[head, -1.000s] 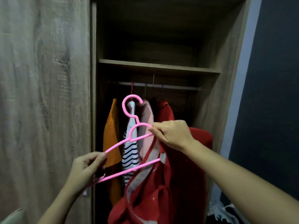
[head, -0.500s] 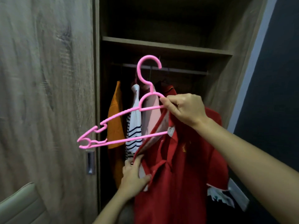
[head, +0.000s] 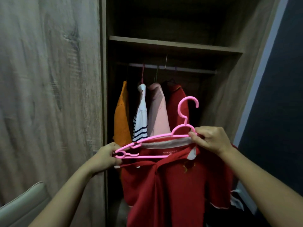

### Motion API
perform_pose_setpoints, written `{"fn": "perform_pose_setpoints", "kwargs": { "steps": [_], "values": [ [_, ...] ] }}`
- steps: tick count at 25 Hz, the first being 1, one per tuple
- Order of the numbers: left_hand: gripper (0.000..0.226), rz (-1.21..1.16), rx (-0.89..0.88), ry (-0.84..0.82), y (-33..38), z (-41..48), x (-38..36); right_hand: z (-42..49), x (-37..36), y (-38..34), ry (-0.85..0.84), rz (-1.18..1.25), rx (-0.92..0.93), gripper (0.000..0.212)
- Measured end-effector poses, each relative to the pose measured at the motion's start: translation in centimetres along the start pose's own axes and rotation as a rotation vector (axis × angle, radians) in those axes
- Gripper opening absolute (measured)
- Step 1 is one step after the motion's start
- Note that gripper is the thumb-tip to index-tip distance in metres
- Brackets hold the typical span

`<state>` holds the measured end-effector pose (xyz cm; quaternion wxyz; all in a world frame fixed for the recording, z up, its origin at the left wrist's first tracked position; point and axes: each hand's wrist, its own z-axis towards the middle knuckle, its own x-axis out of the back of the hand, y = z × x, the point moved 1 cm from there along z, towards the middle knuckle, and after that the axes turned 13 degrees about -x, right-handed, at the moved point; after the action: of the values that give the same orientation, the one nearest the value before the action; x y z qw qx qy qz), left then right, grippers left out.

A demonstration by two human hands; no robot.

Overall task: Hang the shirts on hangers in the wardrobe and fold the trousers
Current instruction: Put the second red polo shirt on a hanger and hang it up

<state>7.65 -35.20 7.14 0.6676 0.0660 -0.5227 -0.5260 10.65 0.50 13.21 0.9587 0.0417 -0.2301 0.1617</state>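
Inside the neck of the red shirt point(head: 180, 185), under the collar band point(head: 165, 144), one line of small pale letters point(head: 170, 151) seems to read "GIORDANO", though it is blurred. The gold emblem point(head: 188, 167) on its chest is too small to read.

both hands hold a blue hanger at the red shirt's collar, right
No, the hanger is pink, not blue, as the head view shows. The left hand and right hand do hold it at the collar of the red shirt.

Left hand point(head: 105, 157): grips the pink hanger point(head: 155, 138) at its left end.
Right hand point(head: 209, 139): pinches the hanger's right shoulder and the red shirt point(head: 177, 182) collar.
Wardrobe rail point(head: 172, 68): carries four hung shirts.
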Motion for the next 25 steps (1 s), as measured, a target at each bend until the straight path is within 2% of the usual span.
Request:
{"fn": "perform_pose_setpoints", "kwargs": {
  "steps": [3, 7, 9, 10, 13, 15, 18, 20, 21, 22, 24, 25],
  "values": [
    [0.046, -0.061, -0.038, -0.057, 0.9, -0.1, 1.9, 0.3, -0.1, -0.2, -0.037, 0.049, -0.016, 0.064],
    [0.052, -0.096, -0.023, -0.013, 1.6, -0.6, 3.5, 0.0, -0.8, -0.4, -0.084, -0.001, 0.081, 0.063],
    [0.057, -0.053, 0.020, 0.128, 1.4, -0.6, 3.7, -0.6, -1.3, -0.8, -0.122, -0.072, 0.127, 0.061],
    [0.055, 0.017, 0.032, 0.238, 1.4, -0.5, 3.6, -0.8, -1.6, -1.3, -0.128, -0.090, 0.091, 0.061],
    [0.037, 0.313, 0.012, 0.587, 2.8, -0.5, 2.6, -0.4, -2.1, -4.7, -0.151, -0.075, -0.209, 0.054],
    [0.039, 0.508, -0.122, 0.725, 4.3, -0.4, 0.9, 0.1, -2.8, -7.2, -0.217, -0.036, -0.362, 0.045],
    [0.045, 0.602, -0.380, 0.598, 5.4, -0.5, -3.0, 1.1, -2.9, -9.5, -0.246, 0.066, -0.489, 0.039],
    [0.040, 0.588, -0.524, 0.489, 5.1, -1.2, -4.2, 1.4, -2.6, -9.6, -0.201, 0.092, -0.499, 0.040],
    [0.037, 0.567, -0.560, 0.496, 4.9, -1.5, -3.8, 1.5, -2.4, -9.4, -0.176, 0.108, -0.495, 0.042],
    [0.039, 0.559, -0.549, 0.553, 4.7, -1.7, -3.0, 1.5, -2.3, -9.1, -0.158, 0.135, -0.488, 0.043],
    [0.050, 0.596, -0.389, 0.657, 4.5, -1.5, -0.4, 1.6, -2.0, -8.6, -0.142, 0.202, -0.465, 0.041],
    [0.056, 0.603, -0.314, 0.606, 4.3, -1.2, 1.0, 1.7, -1.9, -8.6, -0.130, 0.228, -0.452, 0.040]
  ]
}}
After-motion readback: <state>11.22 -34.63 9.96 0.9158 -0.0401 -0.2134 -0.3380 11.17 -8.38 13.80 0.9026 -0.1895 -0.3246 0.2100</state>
